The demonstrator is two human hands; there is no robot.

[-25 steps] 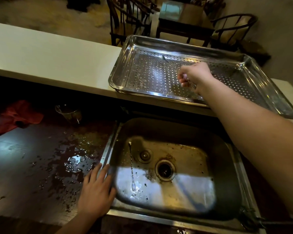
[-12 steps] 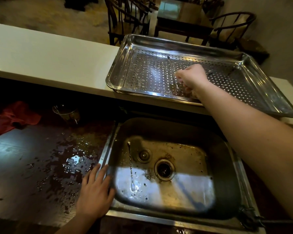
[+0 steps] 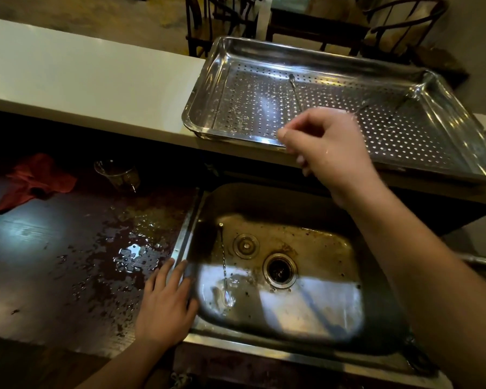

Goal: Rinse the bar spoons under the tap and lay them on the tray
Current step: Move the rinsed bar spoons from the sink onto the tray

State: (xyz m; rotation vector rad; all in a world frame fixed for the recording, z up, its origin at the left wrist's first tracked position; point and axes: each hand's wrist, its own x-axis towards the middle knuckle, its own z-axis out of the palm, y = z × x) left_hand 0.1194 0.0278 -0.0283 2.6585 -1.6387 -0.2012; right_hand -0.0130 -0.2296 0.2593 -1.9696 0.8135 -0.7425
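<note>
Our right hand (image 3: 328, 148), loosely curled and empty, hangs by the tray (image 3: 205, 88), where one spoon (image 3: 295, 91) drains; our left hand (image 3: 166, 307), flat and empty, braces us on the sink (image 3: 264, 349) rim.

The right hand (image 3: 324, 147) covers the near end of the bar spoon (image 3: 294, 89) in the tray (image 3: 205, 88), whose right corner the frame edge cuts off. The tap (image 3: 481, 263) shows only partly.
</note>
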